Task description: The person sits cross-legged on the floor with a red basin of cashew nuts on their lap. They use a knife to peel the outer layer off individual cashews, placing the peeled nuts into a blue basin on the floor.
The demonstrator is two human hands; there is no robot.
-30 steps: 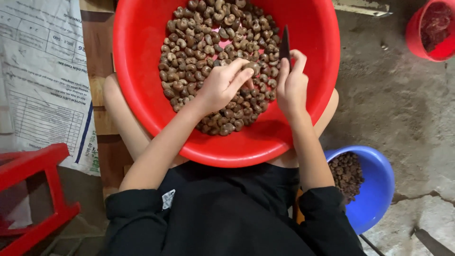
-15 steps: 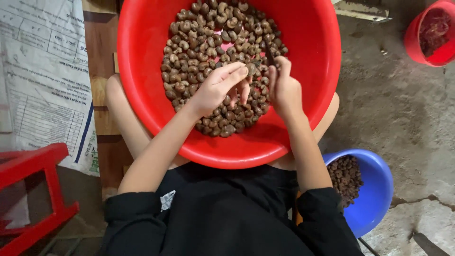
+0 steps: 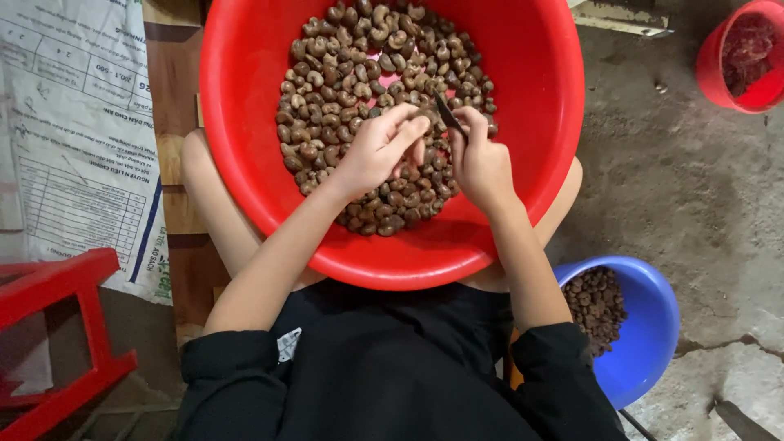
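— Cashews [image 3: 343, 90] heaped in red basin [image 3: 245, 122] on my lap; which step?
— Shelling: left hand [image 3: 377, 151] fingers pinch one nut, right hand [image 3: 480, 163] grips small knife [image 3: 447, 114] at twelve o'clock. Next needs careful blade placement.

A blue bowl [image 3: 645, 343], a red stool [image 3: 57, 343] and a printed sack [image 3: 73, 155].

Nut-shelling workplace (cracked concrete floor [image 3: 702, 188])

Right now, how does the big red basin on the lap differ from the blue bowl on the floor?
The red basin is far larger than the blue bowl. The basin rests on the person's lap; the bowl sits on the floor at their right. Both hands work in the basin; none touches the bowl. Both hold brown nuts.
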